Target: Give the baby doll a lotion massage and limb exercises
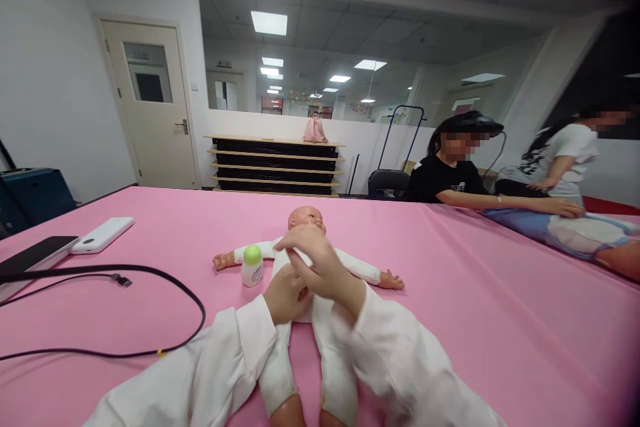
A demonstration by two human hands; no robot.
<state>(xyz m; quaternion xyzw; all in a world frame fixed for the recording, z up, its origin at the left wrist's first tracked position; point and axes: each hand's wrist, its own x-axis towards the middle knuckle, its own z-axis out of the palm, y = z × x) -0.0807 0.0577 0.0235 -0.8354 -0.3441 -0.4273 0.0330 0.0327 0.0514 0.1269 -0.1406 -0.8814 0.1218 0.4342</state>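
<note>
A baby doll (pixel 306 219) in a white suit lies on its back on the pink-covered table, head away from me and arms spread wide. Over its chest and belly, my left hand (pixel 286 295) is closed, with its fingers curled in. What it may hold is hidden. Just above and against it is my right hand (pixel 320 259), slightly blurred, its fingers stretched to the left and the thumb apart from them; nothing shows in it. A small white bottle with a green cap (pixel 253 267) stands upright beside the doll's arm, to the left of my hands.
A black cable (pixel 196 300) loops across the table's left side, near a white power bank (pixel 103 235) and a dark-topped device (pixel 37 255). At right, a person in a black shirt (pixel 453 173) touches another doll (pixel 565 233); a second person (pixel 565 153) is behind.
</note>
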